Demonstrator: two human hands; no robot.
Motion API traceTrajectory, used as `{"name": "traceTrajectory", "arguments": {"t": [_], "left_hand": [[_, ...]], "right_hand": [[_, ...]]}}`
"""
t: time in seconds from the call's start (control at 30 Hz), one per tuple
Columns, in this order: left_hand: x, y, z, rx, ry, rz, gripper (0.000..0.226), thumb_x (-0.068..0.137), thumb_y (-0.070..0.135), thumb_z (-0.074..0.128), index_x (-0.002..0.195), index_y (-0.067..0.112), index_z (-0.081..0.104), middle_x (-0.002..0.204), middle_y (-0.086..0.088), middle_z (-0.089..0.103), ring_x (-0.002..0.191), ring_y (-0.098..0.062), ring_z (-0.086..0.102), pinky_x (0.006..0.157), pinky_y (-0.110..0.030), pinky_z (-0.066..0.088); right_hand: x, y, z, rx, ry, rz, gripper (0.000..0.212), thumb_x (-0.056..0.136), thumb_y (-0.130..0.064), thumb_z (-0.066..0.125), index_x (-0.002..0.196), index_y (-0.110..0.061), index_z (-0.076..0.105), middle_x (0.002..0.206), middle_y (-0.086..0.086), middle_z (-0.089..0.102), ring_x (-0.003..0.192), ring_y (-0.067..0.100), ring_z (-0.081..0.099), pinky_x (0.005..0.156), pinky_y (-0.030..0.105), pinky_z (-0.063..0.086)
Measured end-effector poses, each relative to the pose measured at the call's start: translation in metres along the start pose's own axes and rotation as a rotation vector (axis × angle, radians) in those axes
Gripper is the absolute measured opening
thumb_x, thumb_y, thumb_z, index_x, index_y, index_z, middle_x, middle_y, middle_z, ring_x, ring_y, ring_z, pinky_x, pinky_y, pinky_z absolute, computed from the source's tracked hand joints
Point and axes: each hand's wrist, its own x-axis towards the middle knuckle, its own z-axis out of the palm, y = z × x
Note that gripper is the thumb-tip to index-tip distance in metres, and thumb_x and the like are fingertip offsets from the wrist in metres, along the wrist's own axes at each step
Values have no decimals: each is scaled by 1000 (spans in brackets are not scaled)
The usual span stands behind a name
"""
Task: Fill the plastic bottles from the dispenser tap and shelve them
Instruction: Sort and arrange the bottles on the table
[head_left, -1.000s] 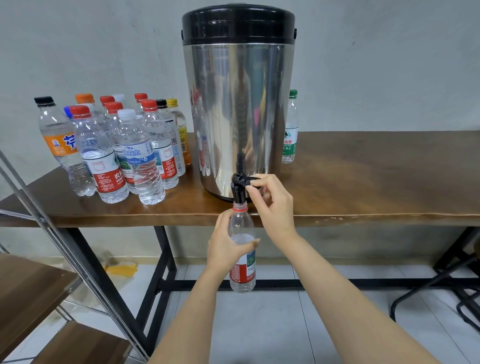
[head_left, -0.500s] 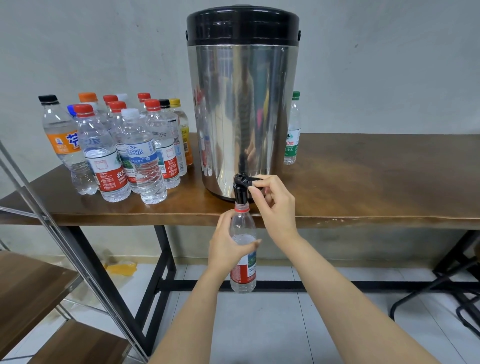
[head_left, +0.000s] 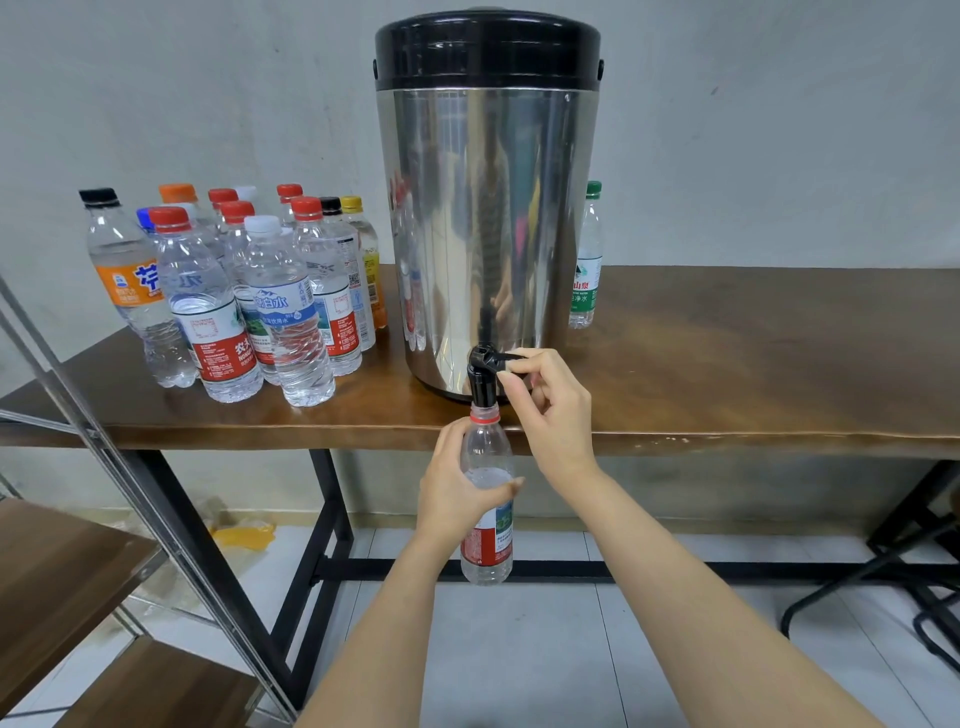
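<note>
Under the tap (head_left: 482, 383), bottle (head_left: 488, 545) upright in curled grip of left hand (head_left: 457, 488), right hand (head_left: 556, 405) pinching the lever (head_left: 505, 357).

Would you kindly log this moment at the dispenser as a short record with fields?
left hand: grips the bottle, upright, mouth under the tap
right hand: pinches the tap lever
bottle: uncapped, water surface visible below its neck
dispenser: steel, black lid, on the wooden table
capped bottles: clustered left of the dispenser
green-capped bottle: behind the dispenser's right side
</note>
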Motion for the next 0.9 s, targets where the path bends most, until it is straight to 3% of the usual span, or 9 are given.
{"name": "traceTrajectory", "arguments": {"t": [0.9], "left_hand": [[0,-1,1,17,-5,0,82,66,38,91,129,43,38,130,20,46,123,-10,48,100,-35,47]], "right_hand": [[0,-2,0,11,0,8,20,92,-35,58,98,-17,64,111,-9,63,58,10,53,58,22,49]]}}
